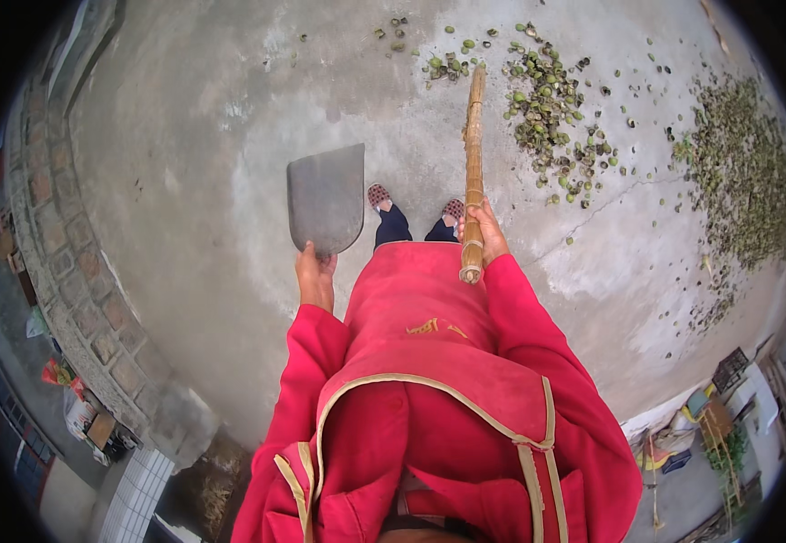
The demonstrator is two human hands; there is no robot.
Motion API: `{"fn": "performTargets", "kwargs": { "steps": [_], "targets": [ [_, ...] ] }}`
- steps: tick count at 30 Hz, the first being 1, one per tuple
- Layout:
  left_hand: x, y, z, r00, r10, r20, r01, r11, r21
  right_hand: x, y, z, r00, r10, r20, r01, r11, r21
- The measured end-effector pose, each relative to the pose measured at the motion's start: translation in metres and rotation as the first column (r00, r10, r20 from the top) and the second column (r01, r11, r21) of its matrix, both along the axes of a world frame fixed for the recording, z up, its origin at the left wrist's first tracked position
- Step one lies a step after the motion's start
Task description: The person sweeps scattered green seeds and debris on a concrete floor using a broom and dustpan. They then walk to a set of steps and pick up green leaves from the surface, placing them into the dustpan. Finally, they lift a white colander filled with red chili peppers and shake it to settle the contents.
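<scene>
My left hand [317,271] grips the rounded near end of a flat dark grey dustpan-like plate [326,200], with its thumb on the upper face. The plate's slanted far edge points away from me. My right hand [487,227] is closed around a bound straw or stalk broom handle [474,156], whose cut butt is towards my body. The handle's far end lies close to a few green husks [451,66]. Plate and handle are apart, on either side of my feet. Whether either one touches the ground, I cannot tell.
Green and brown husks [549,102] lie scattered on the concrete ground [196,170] ahead and to the right, with a denser spread [746,170] at the far right. A stone-block ledge [67,237] curves along the left. Household clutter and a leafy plant [732,444] are at lower right.
</scene>
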State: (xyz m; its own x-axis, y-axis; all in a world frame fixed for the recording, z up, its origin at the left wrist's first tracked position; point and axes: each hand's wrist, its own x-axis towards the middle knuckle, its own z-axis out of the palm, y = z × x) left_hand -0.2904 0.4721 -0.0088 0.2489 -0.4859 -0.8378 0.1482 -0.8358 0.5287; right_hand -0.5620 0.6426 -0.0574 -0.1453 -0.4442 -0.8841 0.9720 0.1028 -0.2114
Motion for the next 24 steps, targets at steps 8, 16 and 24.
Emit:
{"fn": "performTargets", "kwargs": {
  "steps": [8, 16, 24],
  "targets": [
    [0.008, -0.049, -0.001, 0.993, -0.004, -0.118, 0.003, 1.000, -0.008, 0.004, -0.070, 0.030, 0.977, 0.201, 0.068, -0.198, 0.979, -0.044],
    [0.014, -0.113, 0.007, 0.997, -0.063, -0.054, 0.063, 0.998, -0.006, 0.064, -0.161, 0.035, 0.944, 0.255, 0.211, -0.244, 0.967, -0.073],
    [-0.015, -0.129, -0.002, 0.999, 0.045, 0.001, -0.045, 0.999, 0.003, 0.011, -0.192, -0.009, 0.926, 0.178, 0.331, -0.158, 0.983, -0.089]
  ]
}}
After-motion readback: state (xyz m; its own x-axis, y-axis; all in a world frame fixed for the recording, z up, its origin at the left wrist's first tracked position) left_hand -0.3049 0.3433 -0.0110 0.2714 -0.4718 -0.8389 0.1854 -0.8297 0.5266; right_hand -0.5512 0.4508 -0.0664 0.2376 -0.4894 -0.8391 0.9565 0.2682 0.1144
